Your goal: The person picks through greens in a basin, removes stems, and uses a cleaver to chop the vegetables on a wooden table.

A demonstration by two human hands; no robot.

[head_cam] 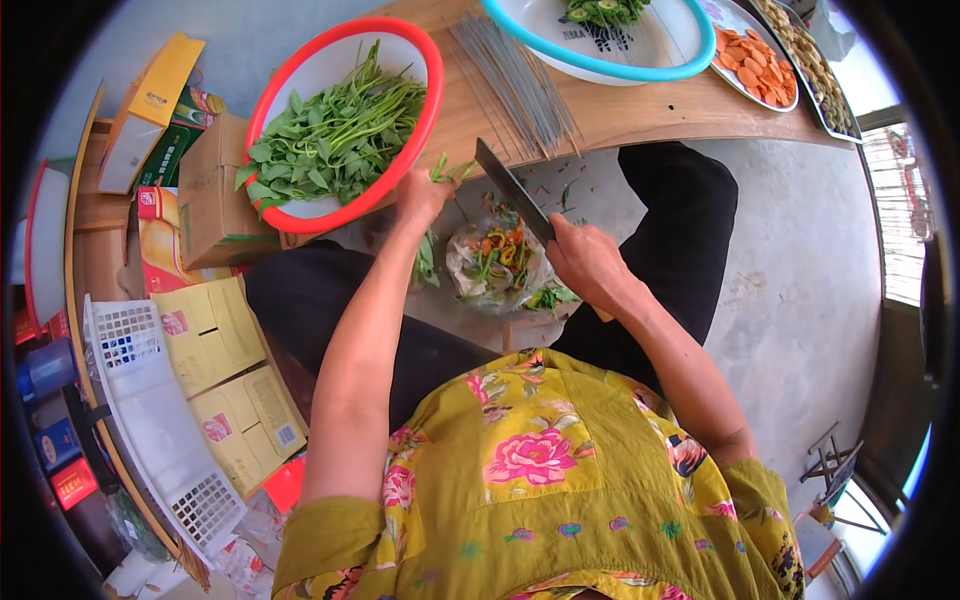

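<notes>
My left hand (422,196) grips a bunch of leafy greens by the stems; the cut-looking stem ends (448,169) poke out above the fist, and leaves (426,261) hang below the wrist. In my right hand (589,259) is a long-bladed knife (517,191), its dark blade slanting up towards those stems. Blade and stems look slightly apart. Beside the left hand, a white basin with a red rim (433,82) is heaped with leafy greens (330,139). Below, between the knees, a plastic bag (469,281) of vegetable scraps (502,255) lies open.
On the wooden table (637,112) lie thin metal skewers (517,86), a blue-rimmed basin (600,71), a plate of orange slices (754,67) and a tray (832,105). Cardboard boxes (221,195) and a white plastic basket (161,405) crowd the left. A folding stool (832,461) stands at right.
</notes>
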